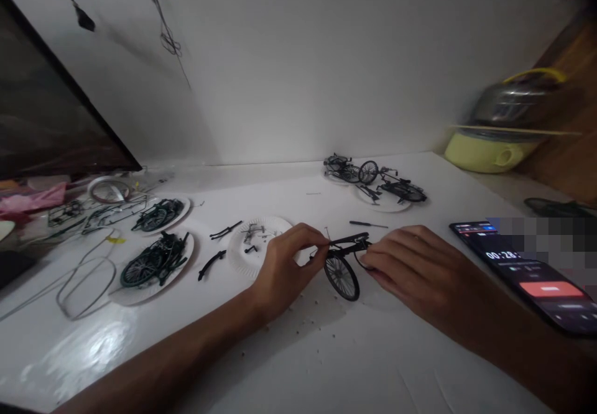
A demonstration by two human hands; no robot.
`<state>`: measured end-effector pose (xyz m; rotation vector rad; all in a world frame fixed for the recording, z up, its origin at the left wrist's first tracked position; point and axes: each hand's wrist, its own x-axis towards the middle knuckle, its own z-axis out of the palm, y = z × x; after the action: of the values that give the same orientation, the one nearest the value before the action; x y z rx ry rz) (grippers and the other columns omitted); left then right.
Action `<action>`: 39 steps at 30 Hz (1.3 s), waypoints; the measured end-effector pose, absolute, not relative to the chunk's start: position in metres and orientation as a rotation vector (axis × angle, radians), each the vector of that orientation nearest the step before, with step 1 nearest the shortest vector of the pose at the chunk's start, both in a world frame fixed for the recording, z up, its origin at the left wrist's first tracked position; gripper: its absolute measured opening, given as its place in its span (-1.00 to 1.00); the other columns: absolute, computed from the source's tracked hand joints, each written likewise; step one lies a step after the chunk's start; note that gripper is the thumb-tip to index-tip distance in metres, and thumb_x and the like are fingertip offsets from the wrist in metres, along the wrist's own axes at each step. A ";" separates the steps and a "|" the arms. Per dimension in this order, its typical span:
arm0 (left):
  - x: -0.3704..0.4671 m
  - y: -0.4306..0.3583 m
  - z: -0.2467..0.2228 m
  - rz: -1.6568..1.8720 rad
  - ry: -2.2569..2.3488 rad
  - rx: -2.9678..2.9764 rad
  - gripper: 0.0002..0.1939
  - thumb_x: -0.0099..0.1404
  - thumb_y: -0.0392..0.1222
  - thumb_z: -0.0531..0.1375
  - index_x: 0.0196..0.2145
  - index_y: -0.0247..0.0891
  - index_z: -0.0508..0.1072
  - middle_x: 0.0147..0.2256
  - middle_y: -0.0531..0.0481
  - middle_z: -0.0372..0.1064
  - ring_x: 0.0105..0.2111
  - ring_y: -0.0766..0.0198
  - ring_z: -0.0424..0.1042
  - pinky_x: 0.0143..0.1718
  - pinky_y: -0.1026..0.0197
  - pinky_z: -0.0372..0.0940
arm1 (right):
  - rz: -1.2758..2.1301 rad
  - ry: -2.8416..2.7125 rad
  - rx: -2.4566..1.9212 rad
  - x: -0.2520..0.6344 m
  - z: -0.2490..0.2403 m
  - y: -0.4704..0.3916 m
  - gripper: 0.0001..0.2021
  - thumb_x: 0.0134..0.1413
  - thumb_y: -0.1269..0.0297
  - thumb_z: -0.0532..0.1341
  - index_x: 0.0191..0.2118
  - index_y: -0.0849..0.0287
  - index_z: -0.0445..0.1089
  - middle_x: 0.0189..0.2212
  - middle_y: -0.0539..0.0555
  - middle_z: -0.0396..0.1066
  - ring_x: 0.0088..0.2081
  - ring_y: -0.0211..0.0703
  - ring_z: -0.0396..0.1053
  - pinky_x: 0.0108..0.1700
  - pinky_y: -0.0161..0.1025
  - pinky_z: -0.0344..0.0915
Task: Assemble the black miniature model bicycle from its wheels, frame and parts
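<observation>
- Nearest me, dark bits (298, 333) are lying scattered over the white table (261, 370), just in front of the hands.
- With the left hand (285, 265) I am pinching the left end of a small dark bike (347, 240), thumb and forefinger meeting on it; I am not making out which part is sitting between the tips.
- With the right hand (415, 271) I am gripping the bike's other end, fingers curling inward and partly hiding what they are touching.
- The bike is spanning the gap between both hands, mid-table, its wheel (342, 277) leaning below the frame; I cannot tell whether the tyre is touching the table.
- To the right, a phone (527, 277) is lying face up, showing a lit timer.
- Beyond the left wrist, a paper plate (236, 258) is holding small parts (252, 250); two curved strips (212, 265) are lying left of it.
- Farther left, two plates (116, 296) are carrying dark green bikes (153, 262), with a cable (86, 311) looping beside the nearer one.
- Past my bike, a screwdriver (368, 224) is lying flat.
- Near the wall (303, 59), other dark bikes (401, 190) are resting on plates, and a yellow-green pot (485, 153) is standing at right.
</observation>
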<state>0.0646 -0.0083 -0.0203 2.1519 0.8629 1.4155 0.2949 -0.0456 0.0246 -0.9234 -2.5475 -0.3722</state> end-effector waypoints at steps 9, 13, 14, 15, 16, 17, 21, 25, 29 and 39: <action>0.067 -0.013 -0.023 1.339 0.833 2.364 -0.87 0.31 -0.43 0.19 -0.20 -0.30 0.43 -0.23 -0.02 0.44 -0.29 0.38 0.46 -0.31 0.34 0.37 | -0.250 -2.294 -0.837 0.284 0.013 -0.049 -0.78 0.16 0.61 0.19 -0.13 0.22 0.40 -0.27 0.12 0.41 -0.22 -0.11 0.32 -0.14 -0.07 0.29; 0.070 -0.017 -0.024 1.289 0.829 2.407 -0.87 0.32 -0.44 0.17 -0.19 -0.30 0.43 -0.22 -0.03 0.43 -0.30 0.37 0.46 -0.32 0.34 0.38 | -0.223 -2.292 -0.863 0.276 0.012 -0.050 -0.82 0.17 0.62 0.16 -0.21 0.25 0.44 -0.36 0.10 0.35 -0.29 -0.15 0.29 -0.20 -0.12 0.26; 0.071 -0.018 -0.024 1.287 0.824 2.404 -0.87 0.32 -0.43 0.17 -0.19 -0.30 0.43 -0.22 -0.03 0.43 -0.30 0.37 0.47 -0.32 0.33 0.38 | -0.219 -2.288 -0.874 0.274 0.012 -0.050 -0.83 0.18 0.62 0.16 -0.23 0.26 0.44 -0.37 0.09 0.34 -0.30 -0.15 0.28 -0.21 -0.12 0.25; 0.072 -0.019 -0.023 1.289 0.816 2.396 -0.87 0.33 -0.43 0.17 -0.19 -0.31 0.43 -0.23 -0.03 0.43 -0.30 0.36 0.47 -0.31 0.33 0.38 | -0.217 -2.288 -0.881 0.273 0.012 -0.050 -0.83 0.18 0.61 0.16 -0.24 0.26 0.44 -0.38 0.09 0.33 -0.30 -0.15 0.28 -0.22 -0.12 0.24; 0.073 -0.021 -0.023 1.293 0.807 2.381 -0.88 0.32 -0.42 0.17 -0.19 -0.31 0.43 -0.23 -0.03 0.43 -0.30 0.36 0.47 -0.31 0.32 0.38 | -0.222 -2.288 -0.882 0.272 0.012 -0.051 -0.84 0.18 0.61 0.16 -0.25 0.26 0.44 -0.39 0.09 0.33 -0.31 -0.16 0.27 -0.23 -0.13 0.23; 0.074 -0.022 -0.023 1.299 0.799 2.362 -0.88 0.32 -0.43 0.18 -0.20 -0.31 0.43 -0.23 -0.04 0.44 -0.30 0.36 0.47 -0.30 0.32 0.38 | -0.228 -2.289 -0.881 0.271 0.011 -0.051 -0.85 0.18 0.60 0.16 -0.26 0.26 0.43 -0.40 0.08 0.33 -0.32 -0.16 0.27 -0.24 -0.13 0.22; 0.077 -0.025 -0.023 1.315 0.780 2.256 -0.86 0.29 -0.45 0.19 -0.21 -0.32 0.45 -0.24 -0.03 0.44 -0.30 0.36 0.47 -0.29 0.32 0.38 | -0.276 -2.309 -0.862 0.269 0.010 -0.053 -0.86 0.18 0.60 0.16 -0.30 0.25 0.38 -0.45 0.06 0.33 -0.36 -0.17 0.28 -0.25 -0.11 0.19; 0.077 -0.026 -0.023 1.311 0.788 2.191 -0.89 0.29 -0.44 0.21 -0.23 -0.32 0.46 -0.27 -0.03 0.44 -0.30 0.34 0.47 -0.28 0.31 0.38 | -0.371 -2.334 -0.786 0.266 0.013 -0.055 -0.88 0.17 0.62 0.15 -0.29 0.29 0.35 -0.45 0.09 0.36 -0.37 -0.15 0.29 -0.20 -0.06 0.23; 0.077 -0.027 -0.023 1.299 0.803 2.167 -0.86 0.26 -0.46 0.23 -0.23 -0.32 0.47 -0.27 -0.03 0.45 -0.29 0.33 0.47 -0.28 0.30 0.39 | -0.445 -2.381 -0.687 0.264 0.017 -0.056 -0.89 0.18 0.62 0.13 -0.23 0.35 0.36 -0.39 0.21 0.44 -0.29 -0.05 0.35 -0.18 0.00 0.27; 0.078 -0.028 -0.020 1.252 0.863 2.022 -0.88 0.27 -0.43 0.21 -0.26 -0.29 0.48 -0.28 -0.01 0.45 -0.30 0.33 0.47 -0.22 0.26 0.48 | -0.425 -2.420 -0.629 0.267 0.023 -0.053 -0.82 0.21 0.60 0.09 -0.13 0.37 0.37 -0.39 0.21 0.42 -0.28 -0.02 0.36 -0.16 0.02 0.28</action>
<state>0.0778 -0.0282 -0.0200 2.0225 0.8627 1.2522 0.2669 -0.0526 0.0234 -0.6294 -2.4196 -0.4252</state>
